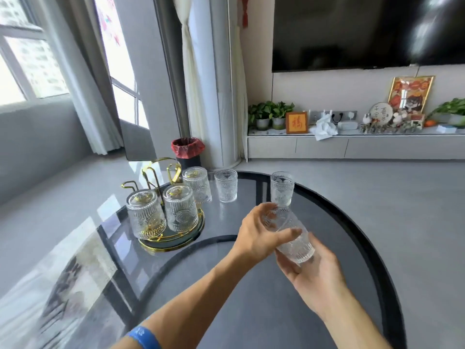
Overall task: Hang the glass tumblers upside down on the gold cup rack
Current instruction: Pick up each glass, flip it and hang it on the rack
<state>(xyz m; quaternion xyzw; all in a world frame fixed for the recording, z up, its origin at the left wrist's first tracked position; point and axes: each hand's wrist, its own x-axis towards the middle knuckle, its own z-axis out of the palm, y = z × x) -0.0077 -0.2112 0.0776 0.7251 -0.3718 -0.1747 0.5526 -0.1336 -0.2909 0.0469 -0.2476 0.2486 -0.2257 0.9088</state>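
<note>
A clear embossed glass tumbler [292, 238] is held tilted above the middle of the table, between both hands. My left hand [256, 235] grips its upper end from the left, and my right hand [314, 273] cups its lower end from below. The gold cup rack [161, 172] stands on a round gold-rimmed tray [173, 244] at the left. Three tumblers hang upside down on it: one at the front left [144, 215], one at the front middle [180, 210] and one behind [197, 185]. Several gold hooks are bare. Two tumblers stand upright on the table, one nearer the rack [226, 185] and one further right [281, 188].
The round grey glass table [251, 311] has a dark rim curving along the right. Beyond it stand a bin with a red liner [187, 151], a white column and a low TV cabinet [352, 147] with plants and ornaments.
</note>
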